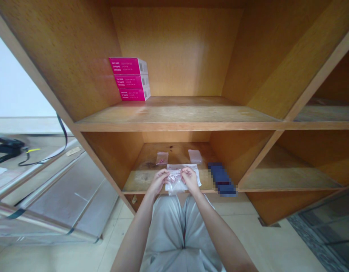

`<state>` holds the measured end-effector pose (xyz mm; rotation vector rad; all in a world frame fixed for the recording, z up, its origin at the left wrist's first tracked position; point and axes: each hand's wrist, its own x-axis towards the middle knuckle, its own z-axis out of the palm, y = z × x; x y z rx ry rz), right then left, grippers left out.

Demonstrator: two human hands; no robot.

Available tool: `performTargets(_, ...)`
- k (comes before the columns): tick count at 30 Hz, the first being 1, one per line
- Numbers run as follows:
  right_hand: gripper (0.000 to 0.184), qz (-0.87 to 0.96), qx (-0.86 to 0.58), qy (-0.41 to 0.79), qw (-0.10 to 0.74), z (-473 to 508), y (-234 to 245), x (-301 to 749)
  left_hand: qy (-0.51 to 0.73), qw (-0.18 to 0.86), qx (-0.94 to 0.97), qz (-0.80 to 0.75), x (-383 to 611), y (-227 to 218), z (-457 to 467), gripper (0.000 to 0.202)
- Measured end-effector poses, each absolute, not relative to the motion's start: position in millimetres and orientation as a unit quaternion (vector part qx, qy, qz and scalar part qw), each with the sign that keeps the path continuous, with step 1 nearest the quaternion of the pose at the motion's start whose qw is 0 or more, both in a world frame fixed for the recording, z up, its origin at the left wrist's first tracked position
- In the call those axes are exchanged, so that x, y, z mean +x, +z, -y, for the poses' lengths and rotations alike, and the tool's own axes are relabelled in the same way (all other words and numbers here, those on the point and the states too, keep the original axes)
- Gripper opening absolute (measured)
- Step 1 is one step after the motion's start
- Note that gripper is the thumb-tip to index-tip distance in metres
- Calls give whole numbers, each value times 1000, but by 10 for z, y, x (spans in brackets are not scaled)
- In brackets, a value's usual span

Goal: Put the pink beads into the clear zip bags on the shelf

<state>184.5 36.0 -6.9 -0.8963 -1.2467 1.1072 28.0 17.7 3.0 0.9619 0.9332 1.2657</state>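
My left hand [159,181] and my right hand [190,180] pinch a crumpled clear plastic bag [174,180] between them, just above the front edge of the lower wooden shelf [168,177]. Something reddish shows faintly inside the bag. A flat white sheet or bag [185,170] lies under it, partly hidden by my hands. Behind my hands are two small clear bags [162,158] [195,156], the left one with pink contents. To the right of my right hand lies a pixelated dark blue packet [221,178], overhanging the shelf edge.
A stack of 3 magenta boxes [129,79] stands on the upper shelf [177,112] against the left wall. Wooden dividers [255,158] flank the lower compartment. Left of the unit are sheet-wrapped panels [69,196] and a black strap [10,148]; a tiled floor [262,223] lies below.
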Motion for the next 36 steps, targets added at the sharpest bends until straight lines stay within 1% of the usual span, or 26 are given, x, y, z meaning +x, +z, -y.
performTargets(3, 10, 542, -386, 472, 578, -342, -50, 1847, 542, 607, 426, -396, 291, 35, -175, 22)
performTargets(9, 8, 562, -386, 461, 568, -322, -29, 1847, 516, 555, 492, -428, 299, 6, -171, 23)
performTargets(16, 9, 608, -371, 433, 553, -371, -117, 1817, 528, 527, 499, -441, 295, -15, -171, 22)
performTargets(20, 8, 610, -374, 428, 552, -381, -143, 1818, 532, 531, 495, -435, 307, -17, -169, 20)
performTargets(27, 8, 609, -371, 432, 552, -367, -128, 1820, 522, 568, 476, -422, 325, 13, -150, 24)
performTargets(32, 6, 605, -369, 442, 550, -364, -129, 1817, 515, 549, 510, -416, 319, 61, -132, 21)
performTargets(36, 5, 606, -360, 449, 549, -345, -97, 1818, 498, 544, 525, -424, 318, 67, -140, 24)
